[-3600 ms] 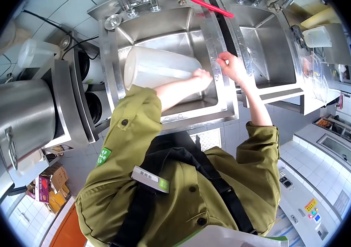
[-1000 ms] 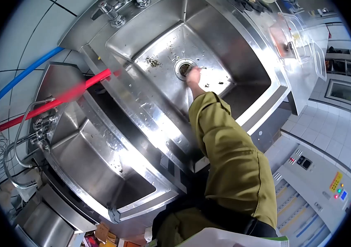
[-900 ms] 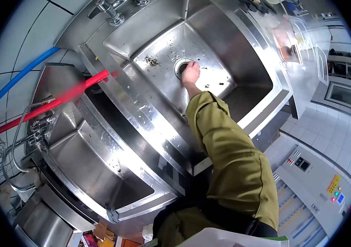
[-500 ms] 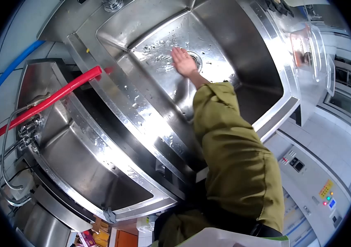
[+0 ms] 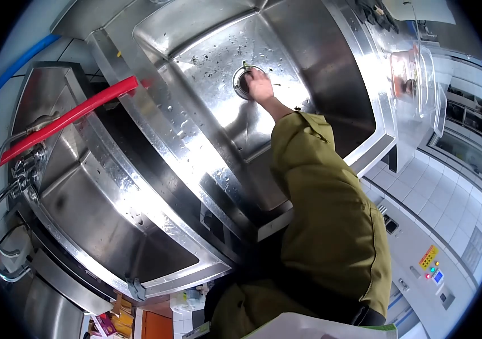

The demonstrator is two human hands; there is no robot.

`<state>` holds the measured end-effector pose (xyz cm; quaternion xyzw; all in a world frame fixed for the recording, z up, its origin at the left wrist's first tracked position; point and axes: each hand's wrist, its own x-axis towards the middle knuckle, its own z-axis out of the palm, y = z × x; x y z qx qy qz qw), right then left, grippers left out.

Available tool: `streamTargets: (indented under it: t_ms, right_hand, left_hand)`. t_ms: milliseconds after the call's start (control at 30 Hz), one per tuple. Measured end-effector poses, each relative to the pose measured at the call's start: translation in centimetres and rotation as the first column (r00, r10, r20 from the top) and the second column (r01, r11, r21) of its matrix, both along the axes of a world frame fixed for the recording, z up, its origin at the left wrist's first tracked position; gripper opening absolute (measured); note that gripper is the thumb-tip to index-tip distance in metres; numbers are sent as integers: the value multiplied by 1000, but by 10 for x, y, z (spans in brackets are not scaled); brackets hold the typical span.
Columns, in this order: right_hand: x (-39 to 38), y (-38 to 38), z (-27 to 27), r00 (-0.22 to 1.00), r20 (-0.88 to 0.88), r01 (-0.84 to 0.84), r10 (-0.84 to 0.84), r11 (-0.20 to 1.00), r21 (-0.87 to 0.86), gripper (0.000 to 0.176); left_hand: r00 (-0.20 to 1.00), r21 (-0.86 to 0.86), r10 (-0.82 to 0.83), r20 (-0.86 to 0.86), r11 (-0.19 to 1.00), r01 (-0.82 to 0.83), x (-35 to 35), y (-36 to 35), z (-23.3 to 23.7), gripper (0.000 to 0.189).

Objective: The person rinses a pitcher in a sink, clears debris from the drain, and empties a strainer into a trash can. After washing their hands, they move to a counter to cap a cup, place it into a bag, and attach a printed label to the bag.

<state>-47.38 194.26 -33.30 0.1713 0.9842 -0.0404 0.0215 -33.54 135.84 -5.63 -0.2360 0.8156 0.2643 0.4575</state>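
Note:
My right hand, at the end of an olive-green sleeve, reaches down into a steel sink. Its fingers point to the upper left at the right side of the round drain, bent slightly and a little apart, with nothing visible in them. A small green scrap lies at the drain's upper edge. Dark bits and water drops are scattered over the sink floor. My left hand is not in view.
A second steel sink with a faucet is at the left. A red pipe sticks out over the gap between the sinks. Clear plastic containers stand at the right, above a control panel.
My right hand has gone from the drain's left side to its right side, uncovering the drain opening. Its fingers, flat before, are now more bent. The camera view has shifted slightly.

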Motion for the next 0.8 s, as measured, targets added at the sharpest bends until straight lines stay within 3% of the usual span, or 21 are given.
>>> streamTargets:
  t_ms: [67,167,200,233,267,333,533,667,800]
  right_hand:
    - [3,-2,14,994,47,93,-96,993,78,21]
    - [22,-26,-17,996,-89,26,-25,1000,14,18]
    - [21,-41,-17,994,65,95,-91,994,-62,18]
    - [15,-55,-21,974,-13,222,-227,962,-155,31]
    - [8,-67,-27,920,-39,383,-390,915,-129,35]
    - [-10,-76,-27,816,54,575,-576,798,-179,38]
    - [9,-57,-9,903,-60,414,-425,900,-136,20]
    - [20,-39,0,981,-62,185,-181,981,57,11]
    - [17,-34,63,990,-130,72,-54,988,140,8]
  left_hand:
    - [1000,1,9,12,1000,-9,2,-3,3,19]
    - [999,8,17,34,1000,-17,3,-5,7,18]
    - [999,11,16,42,1000,-17,3,-6,5,18]
    - [999,14,11,43,1000,-12,3,-6,5,18]
    - [999,12,5,47,1000,-6,2,-8,6,18]
    - [998,12,-8,63,1000,7,2,-12,8,17]
    - [995,20,-41,96,999,39,3,-21,18,17]
    - [992,40,-59,116,998,55,7,-38,38,16]
    - [957,200,-165,237,973,119,-19,-75,84,15]
